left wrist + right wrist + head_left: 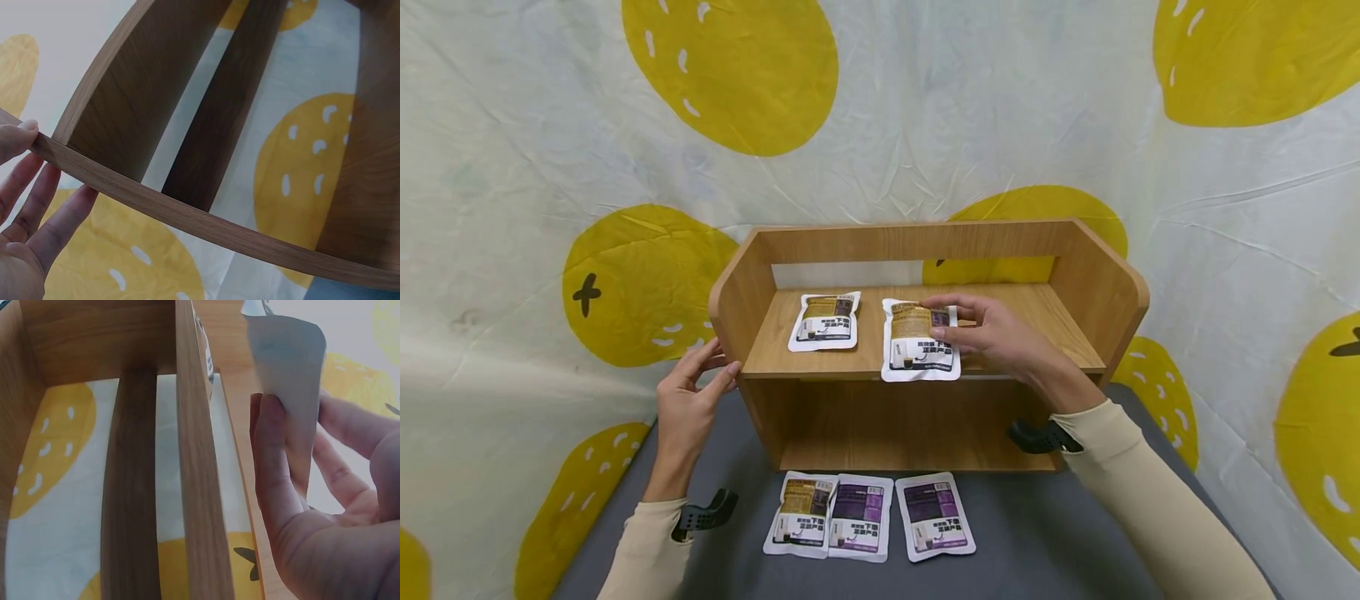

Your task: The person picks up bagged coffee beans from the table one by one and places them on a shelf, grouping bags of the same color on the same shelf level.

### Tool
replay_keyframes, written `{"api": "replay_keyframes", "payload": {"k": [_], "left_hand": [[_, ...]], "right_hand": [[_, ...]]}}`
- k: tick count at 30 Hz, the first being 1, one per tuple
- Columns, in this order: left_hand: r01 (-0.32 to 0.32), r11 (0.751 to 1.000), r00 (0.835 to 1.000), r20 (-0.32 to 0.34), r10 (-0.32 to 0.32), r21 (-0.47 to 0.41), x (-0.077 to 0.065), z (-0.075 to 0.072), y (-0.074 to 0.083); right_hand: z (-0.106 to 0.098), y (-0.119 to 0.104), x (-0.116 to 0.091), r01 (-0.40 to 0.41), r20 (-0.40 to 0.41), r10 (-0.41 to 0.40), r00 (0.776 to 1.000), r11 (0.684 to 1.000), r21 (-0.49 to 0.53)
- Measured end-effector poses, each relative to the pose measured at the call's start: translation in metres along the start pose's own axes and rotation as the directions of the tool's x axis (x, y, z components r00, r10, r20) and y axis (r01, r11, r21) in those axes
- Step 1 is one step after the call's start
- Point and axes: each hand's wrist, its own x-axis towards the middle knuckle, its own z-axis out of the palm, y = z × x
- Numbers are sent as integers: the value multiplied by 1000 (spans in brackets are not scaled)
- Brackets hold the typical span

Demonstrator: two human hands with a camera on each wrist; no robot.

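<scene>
My right hand [1011, 337] pinches a white pouch with a gold-brown label [917, 354] over the front edge of a wooden shelf's upper board [880, 362]. In the right wrist view this pouch [290, 362] stands on edge, with thumb and fingers on its opposite faces. At the shelf's left side, my left hand [688, 408] grips the side panel [741, 304]. The left wrist view shows the thumb on one face of that panel's edge [144, 194] and the fingers on the other. A matching gold-brown pouch [825, 323] lies on the upper board's left half.
On the grey table [1037, 533] before the shelf lie another gold-brown pouch [801, 517], a purple pouch [859, 517] at its side, and a second purple pouch [935, 517] slightly apart. Behind hangs a pale cloth [1000, 108] with yellow fruit shapes. Below the upper board is a lower compartment [910, 425].
</scene>
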Motion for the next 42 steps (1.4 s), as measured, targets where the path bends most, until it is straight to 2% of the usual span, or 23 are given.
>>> {"api": "replay_keyframes", "payload": {"k": [3,10,15,22,34,42], "left_hand": [[-5,1000,1000,-1,5,0,1,0,0],[-14,1000,1000,-2,14,-3,1,0,0],[-9,1000,1000,2,9,-2,1,0,1],[-9,1000,1000,-3,9,-6,1,0,1],[-15,1000,1000,0,15,-11,-1,-1,0],[-18,1000,1000,1,18,-9,-1,-1,1]], "right_hand": [[-4,-1,6,-15,23,15,1000,1000,22],[-13,-5,17,-80,15,81,997,993,-85],[-17,-7,26,-115,14,116,993,992,-49],[-22,-8,39,-125,42,126,991,991,-37],[-32,-8,57,-198,115,209,971,975,-104],[-34,-7,63,-249,113,268,957,956,-155]]}}
